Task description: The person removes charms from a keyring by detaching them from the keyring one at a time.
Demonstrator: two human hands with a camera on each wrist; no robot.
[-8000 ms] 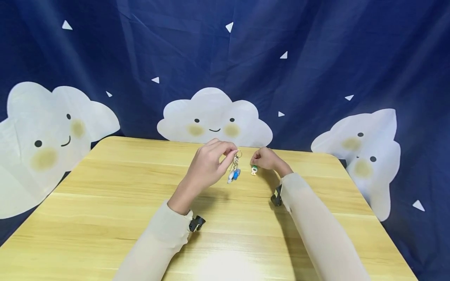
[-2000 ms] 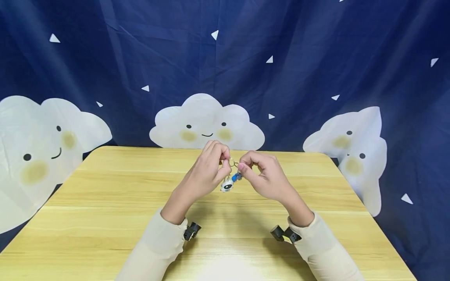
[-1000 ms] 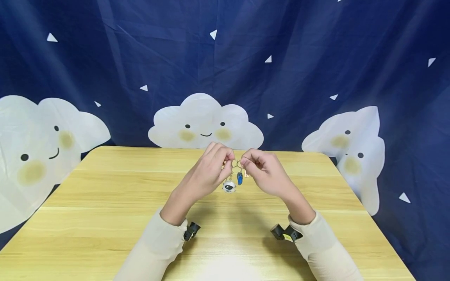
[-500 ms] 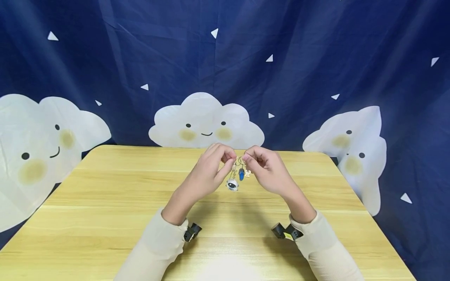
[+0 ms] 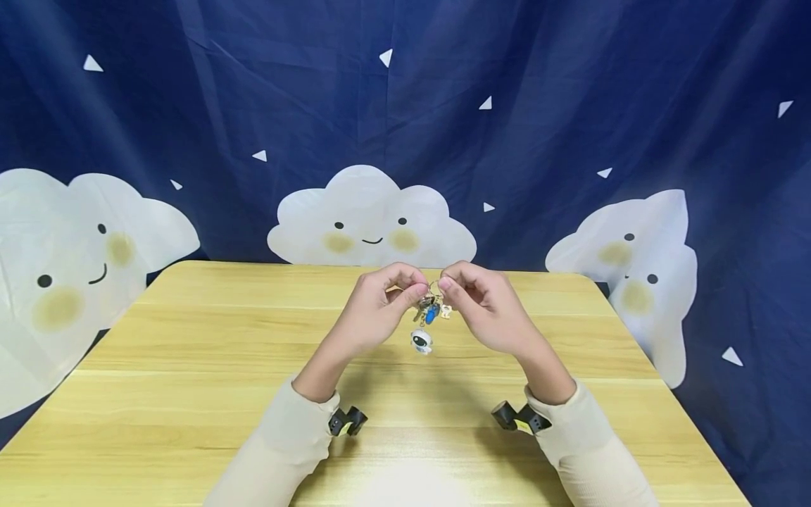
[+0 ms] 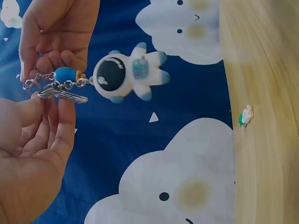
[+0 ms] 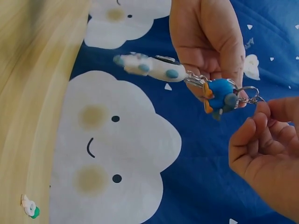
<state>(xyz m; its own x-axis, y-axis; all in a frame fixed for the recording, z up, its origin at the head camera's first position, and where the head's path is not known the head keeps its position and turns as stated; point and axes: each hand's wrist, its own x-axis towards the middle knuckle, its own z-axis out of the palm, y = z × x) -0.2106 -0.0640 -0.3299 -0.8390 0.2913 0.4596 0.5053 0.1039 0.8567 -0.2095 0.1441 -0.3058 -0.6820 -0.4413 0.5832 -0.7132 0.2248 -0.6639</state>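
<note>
Both hands meet over the far half of the table, holding up a bunch of keys and charms. My left hand pinches the key ring near the metal keys. With thumb and forefinger, my right hand pinches the opposite side of the ring, where smaller links sit. A white astronaut charm with pale blue hands and feet dangles lowest. Above it hangs a blue charm with orange feet. A small white and green charm lies apart on the table, just behind the bunch in the head view.
The light wooden table ends just beyond the hands, against a dark blue curtain printed with smiling clouds and white triangles. Black wrist cameras sit on both cream sleeves.
Earlier the right hand held the white and green charm near the table; it has since taken the ring beside the left hand. Lately the left fingers have shifted and the astronaut has dropped slightly.
</note>
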